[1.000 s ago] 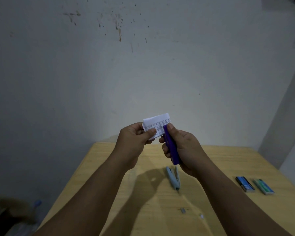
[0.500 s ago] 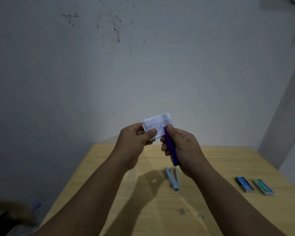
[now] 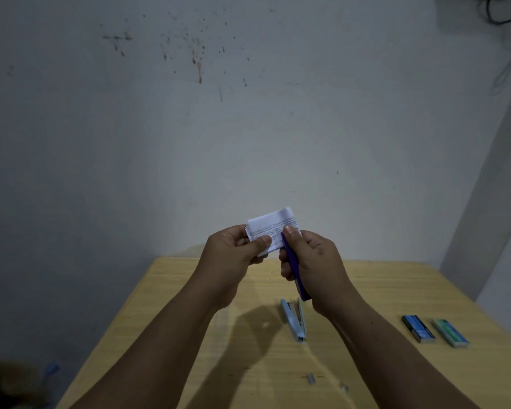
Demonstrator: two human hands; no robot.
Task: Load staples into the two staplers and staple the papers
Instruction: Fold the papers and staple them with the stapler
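Above the far edge of the wooden table (image 3: 189,335), my left hand (image 3: 233,255) pinches a folded white printed paper (image 3: 273,224) by its lower left corner. My right hand (image 3: 316,267) grips a purple stapler (image 3: 294,270), its nose up against the paper's right edge with my thumb pressing on top. A light blue stapler (image 3: 294,320) lies on the table below my hands, its jaws apart. Two small staple strips (image 3: 311,378) lie loose nearer to me.
At the right of the table lie a dark blue staple box (image 3: 418,328) and a green staple box (image 3: 450,332) side by side. A stained white wall stands behind the table. A dim blue object (image 3: 50,369) sits on the floor at the lower left.
My right hand has squeezed tighter on the purple stapler at the paper's right edge, thumb sliding up to its nose. The paper and left hand have barely moved.
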